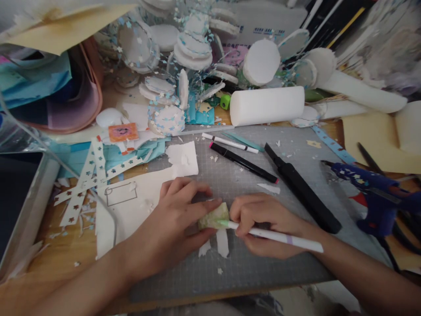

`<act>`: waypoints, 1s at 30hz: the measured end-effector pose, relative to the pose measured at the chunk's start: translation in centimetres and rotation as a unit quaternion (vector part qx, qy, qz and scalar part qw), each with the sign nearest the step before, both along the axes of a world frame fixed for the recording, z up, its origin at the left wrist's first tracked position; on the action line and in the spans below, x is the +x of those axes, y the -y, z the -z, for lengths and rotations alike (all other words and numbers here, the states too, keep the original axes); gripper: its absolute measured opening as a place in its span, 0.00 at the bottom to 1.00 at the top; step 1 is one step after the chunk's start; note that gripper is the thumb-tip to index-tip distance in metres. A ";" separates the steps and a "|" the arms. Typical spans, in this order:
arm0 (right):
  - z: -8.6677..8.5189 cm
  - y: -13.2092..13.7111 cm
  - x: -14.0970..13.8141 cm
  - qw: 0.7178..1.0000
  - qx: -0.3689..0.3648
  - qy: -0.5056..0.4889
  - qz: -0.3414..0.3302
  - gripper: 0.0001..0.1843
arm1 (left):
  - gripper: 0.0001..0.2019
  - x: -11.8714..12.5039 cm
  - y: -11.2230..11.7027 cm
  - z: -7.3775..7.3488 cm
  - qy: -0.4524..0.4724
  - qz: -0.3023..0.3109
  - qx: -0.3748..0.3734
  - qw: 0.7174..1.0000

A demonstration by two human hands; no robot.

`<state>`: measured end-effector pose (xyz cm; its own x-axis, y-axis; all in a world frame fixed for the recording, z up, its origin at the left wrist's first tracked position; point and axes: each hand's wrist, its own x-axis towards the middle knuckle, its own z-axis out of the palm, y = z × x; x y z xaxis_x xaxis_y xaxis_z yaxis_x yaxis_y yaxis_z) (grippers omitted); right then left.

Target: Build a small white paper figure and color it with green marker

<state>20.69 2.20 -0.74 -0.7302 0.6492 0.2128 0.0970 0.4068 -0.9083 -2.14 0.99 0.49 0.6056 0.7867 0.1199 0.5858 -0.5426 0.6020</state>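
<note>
My right hand (263, 224) is closed round a slim white marker (279, 236) with a light green tip. The tip touches a small paper piece (215, 214) coloured yellowish green. My left hand (180, 215) grips this piece between thumb and fingers, hiding its left part. Two white paper strips (222, 243) stick out below it, over the grey cutting mat (184, 272). Under my left forearm lies a white paper sheet (131, 219) with a drawn rectangle. An orange paper figure (123, 132) with a drawn smile rests farther back.
Beyond my hands lie a black marker (243, 162), a white marker (230, 143) and a long black tool (302, 197). A blue glue gun (375, 193) is at right. White discs (194, 52) and a white roll (267, 105) crowd the back. Punched strips (79, 188) lie left.
</note>
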 end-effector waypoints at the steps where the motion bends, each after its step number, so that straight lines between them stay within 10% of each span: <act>1: 0.0 0.0 0.0 1.000 0.001 -0.001 -0.001 0.12 | 0.17 0.0 0.0 0.0 0.002 -0.002 0.000 1.000; 30: 0.2 0.4 0.1 0.998 0.047 -0.025 0.017 0.12 | 0.18 -0.1 0.0 0.0 -0.001 0.003 -0.008 1.000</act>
